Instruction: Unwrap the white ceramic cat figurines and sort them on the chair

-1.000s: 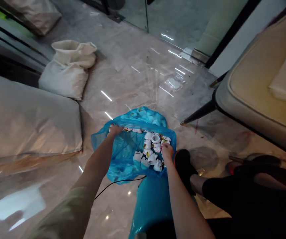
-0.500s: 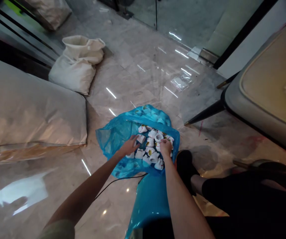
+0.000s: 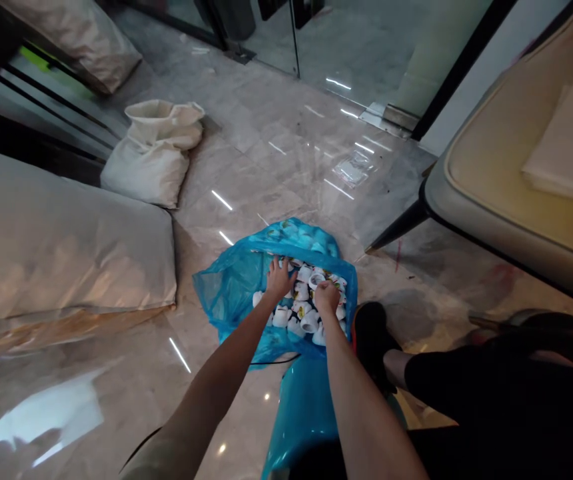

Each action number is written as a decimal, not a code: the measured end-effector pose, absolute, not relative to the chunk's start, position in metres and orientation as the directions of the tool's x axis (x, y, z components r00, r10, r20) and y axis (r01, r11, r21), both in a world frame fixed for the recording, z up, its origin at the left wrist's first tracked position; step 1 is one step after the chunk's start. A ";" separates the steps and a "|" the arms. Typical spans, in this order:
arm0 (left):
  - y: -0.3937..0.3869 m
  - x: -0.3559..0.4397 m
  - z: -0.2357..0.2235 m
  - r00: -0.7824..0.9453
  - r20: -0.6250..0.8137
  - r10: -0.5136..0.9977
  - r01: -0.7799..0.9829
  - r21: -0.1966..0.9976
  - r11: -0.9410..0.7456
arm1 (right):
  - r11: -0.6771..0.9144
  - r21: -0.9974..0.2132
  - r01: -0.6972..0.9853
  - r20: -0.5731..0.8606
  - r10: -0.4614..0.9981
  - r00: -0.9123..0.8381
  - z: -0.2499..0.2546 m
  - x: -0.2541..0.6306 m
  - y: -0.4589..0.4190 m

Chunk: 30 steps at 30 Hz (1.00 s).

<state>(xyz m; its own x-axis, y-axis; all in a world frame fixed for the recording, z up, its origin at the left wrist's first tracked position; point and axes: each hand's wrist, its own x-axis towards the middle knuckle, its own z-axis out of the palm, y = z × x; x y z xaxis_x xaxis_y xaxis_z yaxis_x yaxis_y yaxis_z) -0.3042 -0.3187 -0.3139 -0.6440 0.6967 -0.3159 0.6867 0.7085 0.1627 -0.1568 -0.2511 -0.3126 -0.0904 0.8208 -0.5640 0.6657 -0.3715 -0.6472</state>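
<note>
Note white figurines (image 3: 300, 291) inside the blue plastic bag (image 3: 229, 280) on the floor (image 3: 246, 140), pointing in mixed directions, one with its round opening up; cannot tell most long axes. Find the left hand (image 3: 279, 280) spread over them, the right hand (image 3: 327, 297) curled among them; cannot tell whether pinching one. Farther off, see an open sack (image 3: 144, 167).

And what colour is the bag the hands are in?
The bag is see-through blue, and shows best in the head view.
</note>
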 end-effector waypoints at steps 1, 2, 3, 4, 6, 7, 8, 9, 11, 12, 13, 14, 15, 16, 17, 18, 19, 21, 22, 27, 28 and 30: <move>-0.311 -0.303 -0.317 -0.638 -0.336 0.693 0.685 0.163 0.710 | -0.376 -0.642 0.668 -0.561 0.825 -0.074 -0.312 -0.158 -0.251; -0.304 -0.302 -0.320 -0.631 -0.357 0.688 0.683 0.165 0.712 | -0.380 -0.635 0.673 -0.559 0.827 -0.060 -0.312 -0.158 -0.251; -0.300 -0.300 -0.322 -0.623 -0.375 0.686 0.682 0.170 0.712 | -0.383 -0.625 0.681 -0.559 0.828 -0.047 -0.312 -0.159 -0.251; -0.297 -0.298 -0.324 -0.614 -0.385 0.689 0.683 0.178 0.708 | -0.385 -0.613 0.690 -0.562 0.826 -0.039 -0.312 -0.158 -0.251; -0.297 -0.294 -0.326 -0.587 -0.389 0.710 0.687 0.224 0.691 | -0.384 -0.593 0.708 -0.572 0.819 -0.034 -0.312 -0.156 -0.251; -0.299 -0.292 -0.326 -0.569 -0.391 0.723 0.687 0.256 0.680 | -0.382 -0.586 0.715 -0.578 0.815 -0.038 -0.312 -0.154 -0.250; -0.303 -0.290 -0.325 -0.553 -0.395 0.734 0.685 0.287 0.670 | -0.378 -0.582 0.720 -0.581 0.813 -0.043 -0.310 -0.151 -0.248; -0.307 -0.289 -0.323 -0.538 -0.401 0.742 0.683 0.308 0.662 | -0.373 -0.581 0.723 -0.583 0.811 -0.050 -0.308 -0.148 -0.246; -0.319 -0.288 -0.319 -0.546 -0.367 0.753 0.670 0.348 0.656 | -0.363 -0.580 0.729 -0.580 0.813 -0.057 -0.303 -0.142 -0.240; -0.326 -0.288 -0.317 -0.589 -0.313 0.745 0.644 0.374 0.667 | -0.362 -0.575 0.733 -0.579 0.814 -0.052 -0.300 -0.139 -0.236; -0.334 -0.289 -0.315 -0.667 -0.225 0.711 0.592 0.419 0.688 | -0.365 -0.567 0.739 -0.578 0.815 -0.041 -0.297 -0.136 -0.233; -0.342 -0.290 -0.313 -0.751 -0.141 0.645 0.526 0.463 0.713 | -0.372 -0.553 0.745 -0.579 0.815 -0.023 -0.294 -0.132 -0.231; -0.351 -0.291 -0.312 -0.823 -0.073 0.563 0.459 0.498 0.736 | -0.380 -0.537 0.753 -0.581 0.814 -0.003 -0.292 -0.129 -0.228; -0.360 -0.293 -0.311 -0.875 -0.028 0.483 0.400 0.522 0.754 | -0.389 -0.517 0.762 -0.585 0.811 0.017 -0.290 -0.126 -0.226; -0.370 -0.296 -0.309 -0.907 -0.009 0.421 0.353 0.527 0.773 | -0.397 -0.496 0.772 -0.590 0.807 0.036 -0.288 -0.123 -0.225; -0.380 -0.300 -0.308 -0.926 -0.005 0.378 0.319 0.522 0.791 | -0.403 -0.475 0.782 -0.595 0.802 0.052 -0.287 -0.119 -0.224; -0.390 -0.303 -0.307 -0.938 -0.012 0.347 0.292 0.514 0.807 | -0.408 -0.454 0.792 -0.601 0.797 0.066 -0.286 -0.116 -0.224; -0.409 -0.312 -0.303 -0.962 -0.037 0.271 0.216 0.504 0.836 | -0.411 -0.419 0.810 -0.611 0.787 0.083 -0.285 -0.109 -0.222; -0.418 -0.317 -0.302 -0.972 -0.057 0.230 0.171 0.498 0.850 | -0.408 -0.406 0.818 -0.616 0.783 0.084 -0.284 -0.106 -0.221; -0.456 -0.329 -0.305 -0.966 -0.258 0.035 -0.089 0.452 0.887 | -0.365 -0.399 0.841 -0.644 0.765 0.027 -0.283 -0.103 -0.213; -0.462 -0.329 -0.307 -0.949 -0.315 0.003 -0.144 0.441 0.886 | -0.356 -0.402 0.843 -0.651 0.759 0.010 -0.283 -0.104 -0.213; -0.471 -0.327 -0.311 -0.899 -0.437 -0.029 -0.237 0.429 0.872 | -0.335 -0.410 0.848 -0.670 0.742 -0.030 -0.284 -0.108 -0.217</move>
<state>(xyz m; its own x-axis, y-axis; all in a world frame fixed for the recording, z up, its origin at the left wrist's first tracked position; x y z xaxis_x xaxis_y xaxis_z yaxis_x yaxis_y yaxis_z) -0.3269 -0.4713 -0.3111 -0.8988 -0.0287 -0.4374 -0.2367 0.8715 0.4294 -0.1078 -0.2171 -0.2841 -0.0304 0.7421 -0.6696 0.8485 -0.3350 -0.4098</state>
